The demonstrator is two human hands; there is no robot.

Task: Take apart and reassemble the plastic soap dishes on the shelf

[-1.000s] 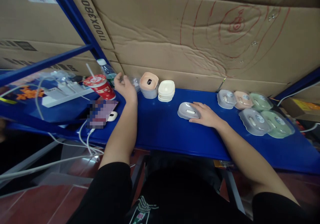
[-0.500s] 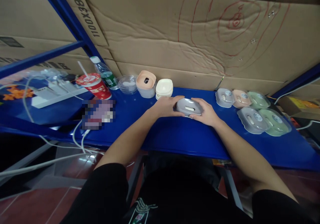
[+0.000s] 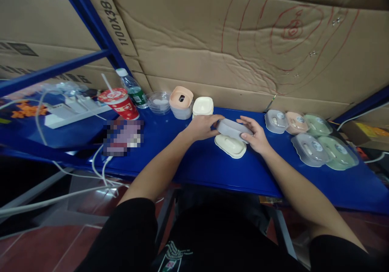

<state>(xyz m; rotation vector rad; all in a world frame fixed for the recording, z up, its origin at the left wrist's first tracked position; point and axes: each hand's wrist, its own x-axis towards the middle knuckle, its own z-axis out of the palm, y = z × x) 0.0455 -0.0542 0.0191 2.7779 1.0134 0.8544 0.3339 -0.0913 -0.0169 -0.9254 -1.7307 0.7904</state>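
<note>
Head view, and both hands are on it! The left hand (image 3: 201,127) has the left end of a grey cover (image 3: 233,129) pinched between thumb and fingers. Over on the other end, the right hand (image 3: 257,135) grips too, thumb pressed to the near wall, fingers curved around behind, a little apart from one another. The cover is held tilted in front of the person, right above the middle of the blue table (image 3: 194,164). Just below it, on the near side, a cream base (image 3: 230,146) lies on the tabletop; whether the two pieces touch, I can't tell from where I stand.

Behind the left hand, look, a stack of cream pieces (image 3: 203,105), and close by its left side a peach cover (image 3: 181,96) sitting on top of grey ones (image 3: 182,113). Further left come clear plastic bowls (image 3: 159,103), a bottle (image 3: 133,90) with a white cap, and a red cup (image 3: 121,106) with a straw. Out to the right, well apart from the hands, five lidded boxes in two rows: grey (image 3: 276,122), peach (image 3: 296,123) and green (image 3: 318,125) at the back, grey (image 3: 310,149) and green (image 3: 338,152) in front!
</note>
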